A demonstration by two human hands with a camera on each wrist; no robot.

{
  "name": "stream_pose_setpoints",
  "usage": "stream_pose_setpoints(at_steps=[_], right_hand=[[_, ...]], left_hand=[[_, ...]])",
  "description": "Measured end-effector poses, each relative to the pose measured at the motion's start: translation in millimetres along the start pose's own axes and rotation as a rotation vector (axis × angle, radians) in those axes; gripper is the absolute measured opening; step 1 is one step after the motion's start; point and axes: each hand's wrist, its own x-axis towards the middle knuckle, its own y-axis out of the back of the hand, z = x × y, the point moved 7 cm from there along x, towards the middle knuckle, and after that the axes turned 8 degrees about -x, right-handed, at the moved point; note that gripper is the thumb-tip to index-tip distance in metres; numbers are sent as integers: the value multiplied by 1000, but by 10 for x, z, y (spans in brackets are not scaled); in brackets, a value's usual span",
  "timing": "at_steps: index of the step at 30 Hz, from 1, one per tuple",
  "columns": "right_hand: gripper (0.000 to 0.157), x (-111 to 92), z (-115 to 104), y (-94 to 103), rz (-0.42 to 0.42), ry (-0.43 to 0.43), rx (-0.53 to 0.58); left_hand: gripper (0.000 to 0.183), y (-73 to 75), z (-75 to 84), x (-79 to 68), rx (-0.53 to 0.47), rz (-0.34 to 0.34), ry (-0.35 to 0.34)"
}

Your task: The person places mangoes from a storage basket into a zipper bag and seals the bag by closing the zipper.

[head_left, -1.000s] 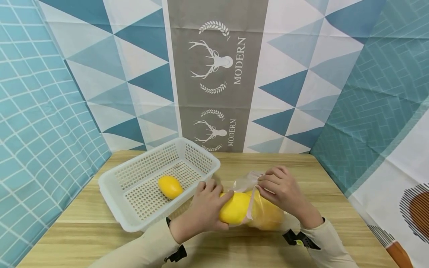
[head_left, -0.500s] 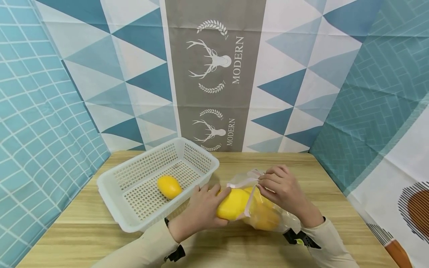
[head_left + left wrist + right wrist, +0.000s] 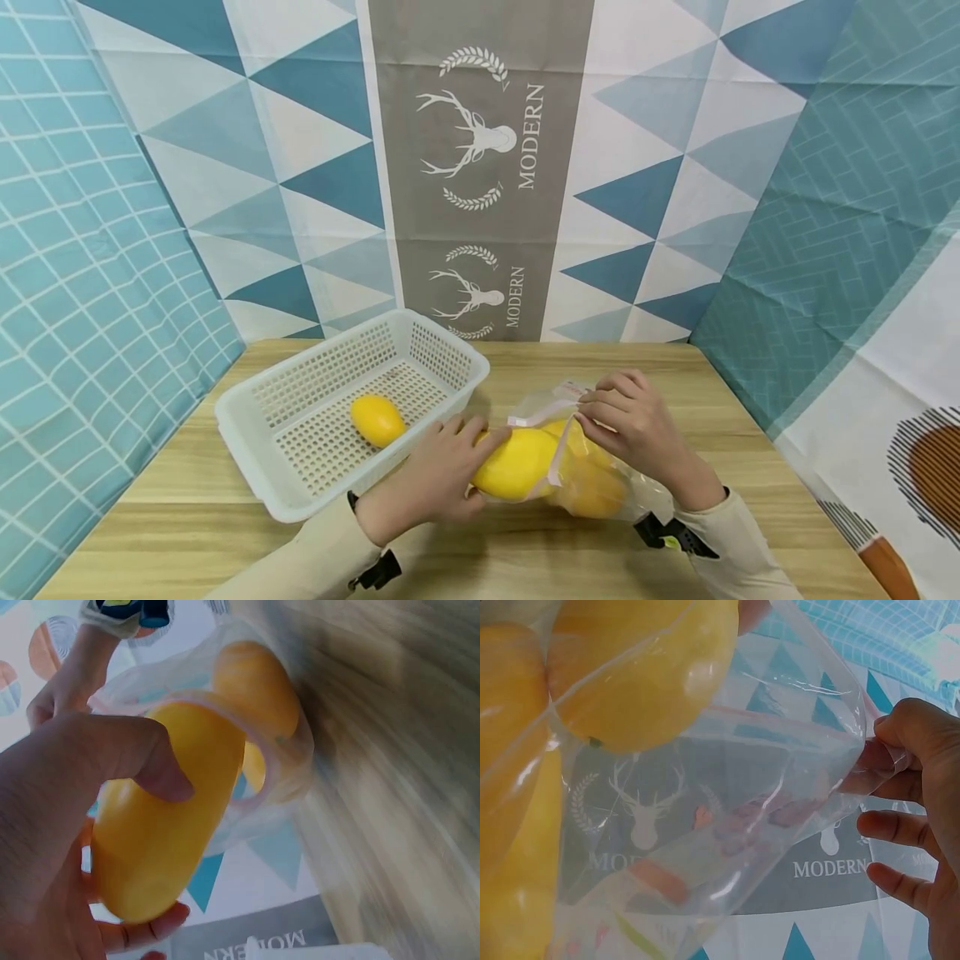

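My left hand [image 3: 431,479] grips a smooth yellow mango [image 3: 169,817], thumb across its top and fingers beneath it. One end of this mango lies inside the mouth of a clear zip bag [image 3: 780,750]; the other end sticks out to the left. Deeper in the bag are more yellow-orange mangoes [image 3: 255,690], seen through the plastic. At the bag's opening, my right hand [image 3: 630,425] pinches the edge between thumb and forefinger, its other fingers apart from the plastic in the right wrist view. Another yellow mango [image 3: 378,420] lies in the white basket [image 3: 262,450].
The perforated basket stands on the wooden table [image 3: 172,533] left of the bag, its near right rim close to my left hand. A patterned cloth wall [image 3: 480,208] rises behind the table, with tiled-print cloths at both sides.
My left hand and its mango have shifted slightly left, with more of the mango showing outside the bag mouth. The right hand keeps its pinch at nearly the same place.
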Motion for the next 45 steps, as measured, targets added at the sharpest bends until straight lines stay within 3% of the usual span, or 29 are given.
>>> stream_pose_setpoints(at_steps=[9,18,26,38,45], right_hand=[[38,22,-24,4,12,12,5],[37,50,-54,9,59,29,17],[38,40,-38,-9,18,7,14],[37,61,-54,5,37,21,21],[36,70,-58,10,52,22,20]], left_hand=[[75,78,-20,-11,-134,99,-90],[72,76,51,60,-197,266,-195],[60,127,77,131,-274,376,-220],[45,4,167,156,-55,460,-286],[22,-115,224,187,51,444,-306]])
